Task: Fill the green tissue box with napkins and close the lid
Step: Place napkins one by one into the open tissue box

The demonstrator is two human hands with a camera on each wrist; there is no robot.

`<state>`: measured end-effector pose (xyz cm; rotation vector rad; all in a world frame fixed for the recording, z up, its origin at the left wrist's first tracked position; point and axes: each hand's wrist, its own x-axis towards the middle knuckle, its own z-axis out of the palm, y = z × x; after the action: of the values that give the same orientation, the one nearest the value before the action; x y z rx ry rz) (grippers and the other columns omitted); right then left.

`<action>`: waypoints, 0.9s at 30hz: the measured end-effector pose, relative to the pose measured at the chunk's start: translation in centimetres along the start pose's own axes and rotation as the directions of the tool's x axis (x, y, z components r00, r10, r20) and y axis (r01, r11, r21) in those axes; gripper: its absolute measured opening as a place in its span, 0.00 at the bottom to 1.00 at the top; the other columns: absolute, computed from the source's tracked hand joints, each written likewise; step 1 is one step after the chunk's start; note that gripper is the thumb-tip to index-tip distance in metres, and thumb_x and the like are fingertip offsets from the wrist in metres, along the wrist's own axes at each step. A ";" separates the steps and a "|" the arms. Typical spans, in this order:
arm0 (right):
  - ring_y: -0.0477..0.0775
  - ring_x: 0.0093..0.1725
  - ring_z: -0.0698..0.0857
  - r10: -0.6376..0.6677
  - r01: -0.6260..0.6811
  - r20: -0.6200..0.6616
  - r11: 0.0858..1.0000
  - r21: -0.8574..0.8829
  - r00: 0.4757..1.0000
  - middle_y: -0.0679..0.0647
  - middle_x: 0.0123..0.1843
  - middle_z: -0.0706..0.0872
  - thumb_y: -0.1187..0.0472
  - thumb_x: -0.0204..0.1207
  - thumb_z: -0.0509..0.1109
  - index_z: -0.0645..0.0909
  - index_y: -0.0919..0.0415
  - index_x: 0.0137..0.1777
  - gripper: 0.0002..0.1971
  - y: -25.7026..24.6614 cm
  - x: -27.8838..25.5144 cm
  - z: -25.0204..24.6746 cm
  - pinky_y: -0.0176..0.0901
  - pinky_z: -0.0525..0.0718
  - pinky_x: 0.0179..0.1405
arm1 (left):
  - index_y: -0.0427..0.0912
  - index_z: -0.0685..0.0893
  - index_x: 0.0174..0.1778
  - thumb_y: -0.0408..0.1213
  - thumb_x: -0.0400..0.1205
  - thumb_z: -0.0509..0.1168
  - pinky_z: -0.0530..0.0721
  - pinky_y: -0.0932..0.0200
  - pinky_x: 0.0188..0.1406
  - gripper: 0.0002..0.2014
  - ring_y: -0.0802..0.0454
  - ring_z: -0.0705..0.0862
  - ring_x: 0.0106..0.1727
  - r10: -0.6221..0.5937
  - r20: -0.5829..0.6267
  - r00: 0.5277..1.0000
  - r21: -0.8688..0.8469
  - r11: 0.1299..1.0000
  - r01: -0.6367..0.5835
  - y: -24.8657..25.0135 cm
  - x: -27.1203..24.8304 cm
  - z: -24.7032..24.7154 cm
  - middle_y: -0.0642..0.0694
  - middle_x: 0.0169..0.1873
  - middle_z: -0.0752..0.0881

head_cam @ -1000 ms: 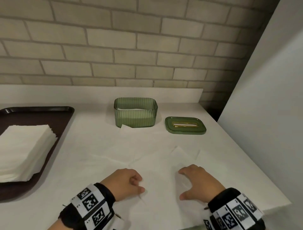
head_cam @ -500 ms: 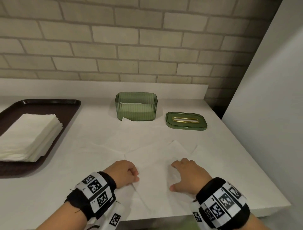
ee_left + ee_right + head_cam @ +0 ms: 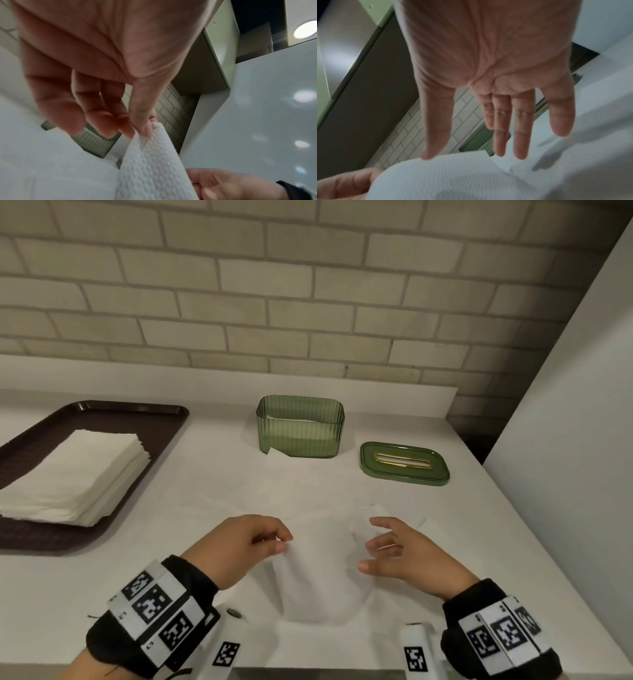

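Napkin (image 3: pixel 318 573) lay at the worktop's front edge, one corner lifted and pinched between thumb and fingertips of the left hand (image 3: pixel 239 546); the right hand (image 3: pixel 404 556) hovered beside it, fingers straight and holding nothing. Green tissue box (image 3: pixel 300 426) stood lidless at the back edge, some paper already inside; its lid (image 3: pixel 404 463) lay just beside it toward the right edge; the spare stack (image 3: pixel 72 477) sat on a tray (image 3: pixel 164 419) at the left edge. Folding should probably go cleanly if the free hand pinned the sheet flat; a loose pinch risked tearing.

green ribbed box (image 3: pixel 300 430), dimpled white napkin (image 3: pixel 154 162)
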<state>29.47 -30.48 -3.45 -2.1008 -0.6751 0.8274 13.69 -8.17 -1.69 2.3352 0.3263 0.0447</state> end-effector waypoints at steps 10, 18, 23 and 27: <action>0.43 0.64 0.80 0.001 0.030 0.265 0.993 -0.112 0.964 0.46 0.67 0.77 0.36 0.55 0.79 0.59 0.43 0.78 0.51 -3.1 2.2 1.1 0.41 0.77 0.69 | 0.69 0.81 0.37 0.38 0.83 0.63 0.71 0.78 0.46 0.16 0.65 0.78 0.48 0.175 0.063 0.983 0.073 0.981 -0.179 1.1 0.0 -4.7 0.56 0.42 0.81; 0.65 0.69 0.80 -0.235 0.115 0.394 0.946 0.304 0.889 0.62 0.68 0.82 0.57 0.65 0.81 0.76 0.60 0.70 0.32 -6.1 3.9 2.7 0.66 0.73 0.71 | 0.66 0.81 0.47 0.33 0.84 0.60 0.79 0.72 0.42 0.17 0.65 0.78 0.42 0.201 0.052 0.978 -0.047 0.979 -0.199 0.4 1.4 -9.0 0.64 0.41 0.79; 0.60 0.63 0.85 -0.203 0.110 0.214 0.918 0.381 0.955 0.59 0.61 0.88 0.57 0.63 0.78 0.84 0.63 0.61 0.25 -6.5 5.1 1.5 0.53 0.79 0.68 | 0.60 0.81 0.48 0.37 0.85 0.59 0.78 0.69 0.38 0.11 0.63 0.76 0.36 0.064 0.021 0.998 0.013 0.998 -0.064 -2.3 3.3 -10.4 0.55 0.38 0.78; 0.55 0.53 0.89 -0.130 0.084 0.088 0.910 0.406 0.988 0.58 0.56 0.90 0.56 0.67 0.79 0.86 0.65 0.57 0.20 -7.5 6.2 0.6 0.46 0.86 0.56 | 0.55 0.81 0.49 0.35 0.84 0.59 0.80 0.69 0.37 0.08 0.60 0.78 0.36 0.038 -0.078 0.996 -0.049 0.998 -0.042 -2.9 5.7 -11.2 0.55 0.38 0.78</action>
<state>31.65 -21.65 0.21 -1.6420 -0.6130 0.9401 17.15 2.99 3.83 2.2937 0.3134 0.1610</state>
